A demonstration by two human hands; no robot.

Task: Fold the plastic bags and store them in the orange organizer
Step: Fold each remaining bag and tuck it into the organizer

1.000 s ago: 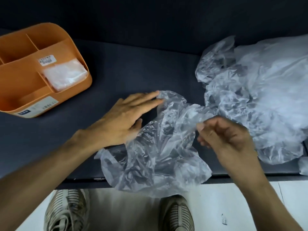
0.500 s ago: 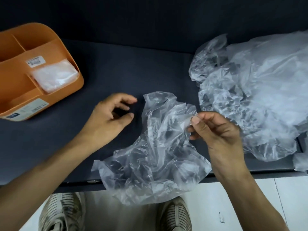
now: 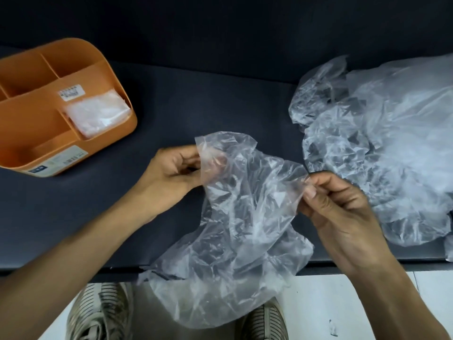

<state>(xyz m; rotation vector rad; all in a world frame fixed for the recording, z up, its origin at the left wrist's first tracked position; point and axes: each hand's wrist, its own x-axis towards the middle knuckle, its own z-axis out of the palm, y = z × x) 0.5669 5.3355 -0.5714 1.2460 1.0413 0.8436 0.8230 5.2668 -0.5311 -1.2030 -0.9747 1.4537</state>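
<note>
A crumpled clear plastic bag (image 3: 240,231) hangs between both hands, its lower part draped over the front edge of the dark table (image 3: 196,99). My left hand (image 3: 176,173) pinches the bag's upper left edge. My right hand (image 3: 338,207) pinches its upper right edge. The orange organizer (image 3: 29,123) stands at the far left, with a folded clear bag (image 3: 96,114) in its right compartment. A heap of more crumpled clear bags (image 3: 382,143) lies on the right.
The table's front edge runs just below my hands, with white floor beneath. Two grey striped shoes (image 3: 103,312) show under the edge. A dark wall rises behind the table.
My left hand, free half a second ago, has taken hold of the bag's upper left edge. Both hands have lifted and spread the bag's top edge. The view has shifted slightly.
</note>
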